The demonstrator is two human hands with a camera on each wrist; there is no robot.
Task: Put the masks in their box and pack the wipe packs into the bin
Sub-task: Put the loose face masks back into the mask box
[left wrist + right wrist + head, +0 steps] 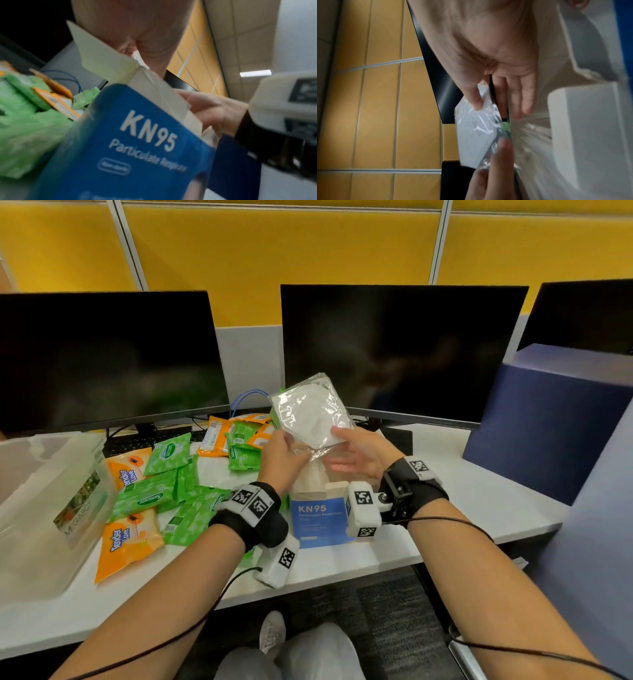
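**Two hands, one bagged mask, box mouth directly beneath**

Head view: wrapped KN95 mask held at frame centre, tilted, long axis running upper left to lower right. Left hand pinches its lower-left wrapper edge; right hand has thumb on the lower-right edge, fingers beneath. KN95 box stands just below both hands, flaps open, both about equally near. Wipe packs spread at left beside the clear bin.

Left wrist view: box fills lower frame, flap raised; grip hidden.

Right wrist view: thumb presses the mask's wrapper; fingers straight behind. Likely next: turn mask narrow-edge down, lower in.
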